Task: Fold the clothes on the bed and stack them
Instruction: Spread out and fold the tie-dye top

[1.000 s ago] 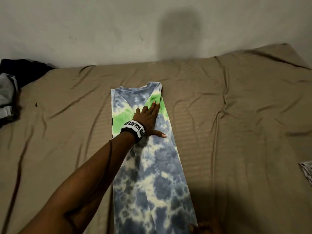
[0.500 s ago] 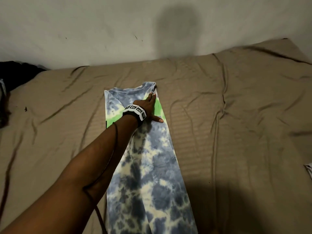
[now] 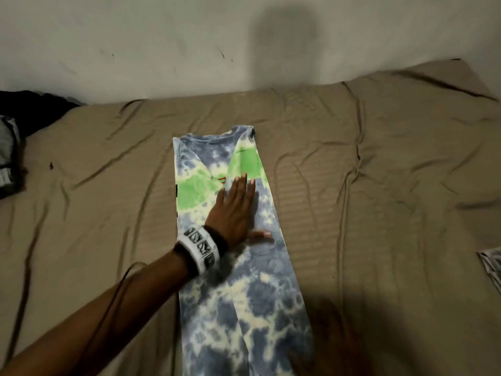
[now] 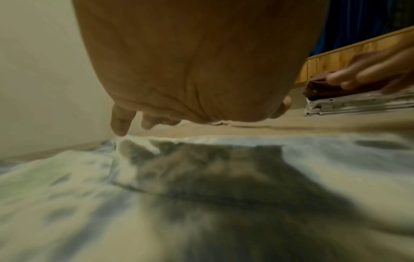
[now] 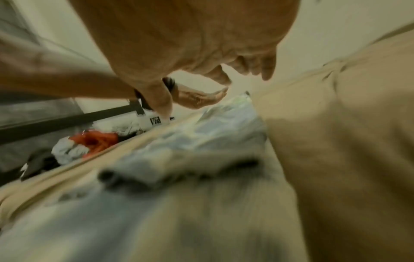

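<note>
Tie-dye shirt (image 3: 238, 267) lies lengthwise mid-bed on the tan sheet (image 3: 379, 185), sides folded in, so I can halve it next. My left hand (image 3: 235, 213) presses flat, fingers straight, smoothing it. My right hand (image 5: 224, 53) hovers near, loosely curled, empty.

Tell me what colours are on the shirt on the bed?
The shirt is tie-dyed blue and cream with bright green patches, clearest in the head view.

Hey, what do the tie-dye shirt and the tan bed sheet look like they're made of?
Tie-dye shirt: likely soft cotton knit, matte; it lies limp and flat under the left hand, with a ribbed collar. Tan bed sheet: thin woven fabric, probably cotton or a blend, matte, with fine stripes and sharp wrinkles.
</note>
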The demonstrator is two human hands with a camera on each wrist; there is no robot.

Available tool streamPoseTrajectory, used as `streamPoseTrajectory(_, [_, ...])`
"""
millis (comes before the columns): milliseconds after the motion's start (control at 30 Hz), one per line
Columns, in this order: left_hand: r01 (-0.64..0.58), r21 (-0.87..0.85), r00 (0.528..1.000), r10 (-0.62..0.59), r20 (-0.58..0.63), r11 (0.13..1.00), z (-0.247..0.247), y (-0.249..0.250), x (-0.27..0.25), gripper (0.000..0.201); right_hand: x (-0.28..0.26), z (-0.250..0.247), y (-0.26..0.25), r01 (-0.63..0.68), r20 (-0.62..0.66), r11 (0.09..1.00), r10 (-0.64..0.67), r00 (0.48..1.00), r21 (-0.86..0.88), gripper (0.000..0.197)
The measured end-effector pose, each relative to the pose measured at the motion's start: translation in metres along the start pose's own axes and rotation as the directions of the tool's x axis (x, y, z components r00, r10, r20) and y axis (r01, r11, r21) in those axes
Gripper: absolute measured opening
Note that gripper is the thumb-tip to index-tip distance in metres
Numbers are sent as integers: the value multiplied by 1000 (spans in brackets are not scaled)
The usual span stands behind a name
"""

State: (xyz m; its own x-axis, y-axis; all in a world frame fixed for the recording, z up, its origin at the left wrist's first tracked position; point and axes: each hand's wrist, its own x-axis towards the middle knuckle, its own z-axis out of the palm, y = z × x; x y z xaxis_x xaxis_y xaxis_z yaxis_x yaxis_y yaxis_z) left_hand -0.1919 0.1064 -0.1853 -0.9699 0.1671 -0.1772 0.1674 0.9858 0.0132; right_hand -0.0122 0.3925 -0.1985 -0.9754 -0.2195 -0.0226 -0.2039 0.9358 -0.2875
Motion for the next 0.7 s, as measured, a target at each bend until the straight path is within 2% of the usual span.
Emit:
streamPoseTrajectory(33, [-39,-1,999,39,-4,999,11,6,-24,135,9,0,-30,118,108,992,-122,987,40,92])
streamPoseTrajectory(67, [-55,9,998,55,41,998,26,7,-41,138,2,12,-38,180,135,984,-179,974,8,95])
streamPoseTrajectory(100, [-49,16,995,47,93,999,41,3,-52,139,-2,25,-43,231,227,973,-221,949,-17,98])
streamPoseTrajectory(267, [-4,29,976,-2,216,1000,62,-11,-61,140,-17,56,-28,269,225,960,-280,933,82,101])
streamPoseTrajectory(367, [121,-30,958,-108,267,992,50,2,-69,143,-17,52,-18,308,226,931,-348,910,196,100])
streamPoseTrajectory(433, [226,-154,941,-174,291,962,40,9,-95,145,-13,39,1,328,271,904,-400,876,272,87])
streamPoseTrajectory(500, [283,-267,935,-203,291,921,37,10,-144,139,-11,27,26,370,267,880,-449,853,299,71])
streamPoseTrajectory(567, [264,-313,954,-200,222,913,46,9,-211,130,-12,21,50,382,246,908,-415,876,171,81])
streamPoseTrajectory(633, [213,-309,960,-139,244,927,61,7,-279,133,-15,16,64,363,293,929,-367,883,72,89])
streamPoseTrajectory(700, [150,-283,955,-65,288,947,79,8,-329,142,-14,11,68,372,340,926,-372,864,68,94])
